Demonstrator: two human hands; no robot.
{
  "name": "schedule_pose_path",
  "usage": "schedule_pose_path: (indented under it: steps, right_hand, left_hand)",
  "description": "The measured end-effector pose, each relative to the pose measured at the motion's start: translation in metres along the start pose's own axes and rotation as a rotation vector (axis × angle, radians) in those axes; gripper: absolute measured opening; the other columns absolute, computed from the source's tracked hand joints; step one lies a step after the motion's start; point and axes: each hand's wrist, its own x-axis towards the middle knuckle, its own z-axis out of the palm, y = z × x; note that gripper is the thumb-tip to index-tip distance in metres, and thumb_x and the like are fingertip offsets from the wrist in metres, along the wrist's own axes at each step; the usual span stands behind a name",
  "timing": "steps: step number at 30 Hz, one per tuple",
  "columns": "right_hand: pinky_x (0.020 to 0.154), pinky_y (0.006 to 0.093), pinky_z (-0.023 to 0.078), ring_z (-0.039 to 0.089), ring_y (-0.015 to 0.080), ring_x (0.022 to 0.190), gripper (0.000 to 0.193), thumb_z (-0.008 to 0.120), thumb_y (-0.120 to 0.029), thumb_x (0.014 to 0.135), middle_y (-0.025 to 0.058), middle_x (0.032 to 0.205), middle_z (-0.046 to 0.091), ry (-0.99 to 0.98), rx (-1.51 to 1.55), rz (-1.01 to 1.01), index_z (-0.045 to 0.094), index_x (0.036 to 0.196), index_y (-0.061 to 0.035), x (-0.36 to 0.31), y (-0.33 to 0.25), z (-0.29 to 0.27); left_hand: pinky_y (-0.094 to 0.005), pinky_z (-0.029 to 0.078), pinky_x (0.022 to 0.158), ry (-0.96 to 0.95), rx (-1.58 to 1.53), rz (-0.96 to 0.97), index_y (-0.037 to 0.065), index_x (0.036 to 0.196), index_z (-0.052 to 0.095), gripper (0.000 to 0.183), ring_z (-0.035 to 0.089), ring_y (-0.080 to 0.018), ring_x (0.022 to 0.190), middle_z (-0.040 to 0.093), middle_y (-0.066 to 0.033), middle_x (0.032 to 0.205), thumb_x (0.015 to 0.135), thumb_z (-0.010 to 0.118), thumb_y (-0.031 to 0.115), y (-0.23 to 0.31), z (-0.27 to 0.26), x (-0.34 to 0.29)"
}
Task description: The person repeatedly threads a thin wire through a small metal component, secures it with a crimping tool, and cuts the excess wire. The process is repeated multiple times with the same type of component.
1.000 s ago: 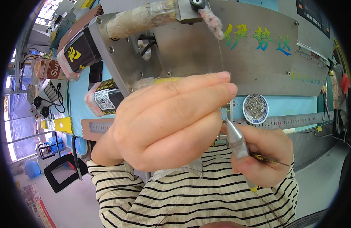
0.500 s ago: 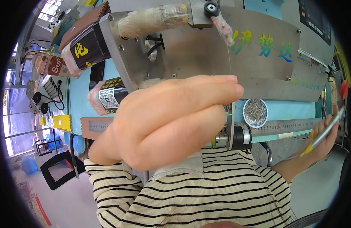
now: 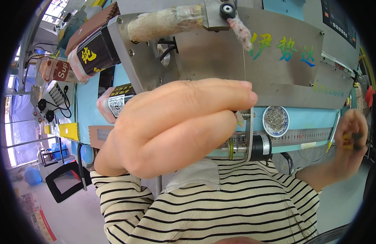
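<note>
My left hand [image 3: 179,126] is large in the middle of the head view, its fingers pressed together above the bench. A fine line runs from a pink-and-white wrapped tip [image 3: 239,33] on the machine toward its fingertips; what they pinch is hidden. Beside those fingertips is a metal shaft mechanism with a black knob [image 3: 261,148]. At the far right my right hand [image 3: 352,134] is raised and blurred by motion. Its fingers are curled, with something yellow and dark [image 3: 352,140] at them. A slim silver pen-like tool [image 3: 335,127] with a yellow tip lies apart from it, near the bench edge.
A patterned bowl [image 3: 276,122] of small silvery pieces stands beside the shaft. Behind it a steel ruler [image 3: 302,136] runs along the bench edge. A metal machine housing [image 3: 285,53] rises ahead, and black boxes [image 3: 96,53] stand at left. A black-framed chair [image 3: 65,183] is lower left.
My right hand has let go of the silver tool, which now lies at the bench edge, and has moved slightly up and right. My left hand has shifted slightly left.
</note>
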Motion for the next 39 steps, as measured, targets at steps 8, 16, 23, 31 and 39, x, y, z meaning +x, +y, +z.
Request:
schedule_pose_path:
  steps: [8,16,23,31,39]
  right_hand:
    - [0.052,0.0262,0.037,0.05,0.018,0.061,0.038,0.061,-0.025,0.087,0.0148,0.081,0.058,-0.518,-0.293,-0.56,0.064,0.101,0.0103,0.069,-0.047,0.101]
    - [0.051,0.028,0.043,0.056,0.0219,0.061,0.029,0.066,-0.016,0.085,0.017,0.082,0.059,-0.69,-0.292,-0.55,0.064,0.098,0.01,0.082,-0.051,0.109]
    - [0.047,0.027,0.042,0.056,0.0206,0.057,0.029,0.067,-0.02,0.085,0.0153,0.081,0.06,-0.658,-0.302,-0.61,0.065,0.094,0.0081,0.081,-0.049,0.111]
    - [0.045,0.0277,0.041,0.057,0.0216,0.056,0.031,0.068,-0.022,0.082,0.0152,0.078,0.06,-0.598,-0.355,-0.744,0.065,0.09,0.008,0.08,-0.048,0.114]
    - [0.048,0.0268,0.04,0.053,0.0191,0.055,0.033,0.067,-0.023,0.084,0.0151,0.077,0.059,-0.526,-0.344,-0.747,0.065,0.091,0.0092,0.08,-0.046,0.118]
  left_hand:
    - [-0.0388,0.059,0.072,0.036,-0.009,0.011,-0.003,0.086,0.055,0.024,0.068,-0.0382,0.092,0.065,-0.0268,0.103,0.07,0.069,0.007,-0.003,0.003,-0.002]
    - [-0.0372,0.059,0.072,0.046,-0.049,0.077,-0.005,0.084,0.054,0.027,0.068,-0.0383,0.091,0.064,-0.0297,0.103,0.068,0.071,0.008,-0.009,0.006,-0.003]
    - [-0.0368,0.059,0.072,0.015,-0.036,0.072,-0.005,0.082,0.054,0.022,0.068,-0.0371,0.09,0.064,-0.0289,0.103,0.071,0.069,0.006,-0.008,0.004,-0.002]
    - [-0.0342,0.059,0.066,0.022,-0.063,0.051,-0.005,0.083,0.054,0.013,0.069,-0.0359,0.086,0.064,-0.0297,0.103,0.076,0.064,0.001,-0.008,0.004,-0.003]
    - [-0.0365,0.059,0.067,0.004,-0.107,0.043,-0.006,0.083,0.054,0.011,0.069,-0.0368,0.085,0.063,-0.032,0.103,0.078,0.061,0.0,-0.008,0.002,-0.002]
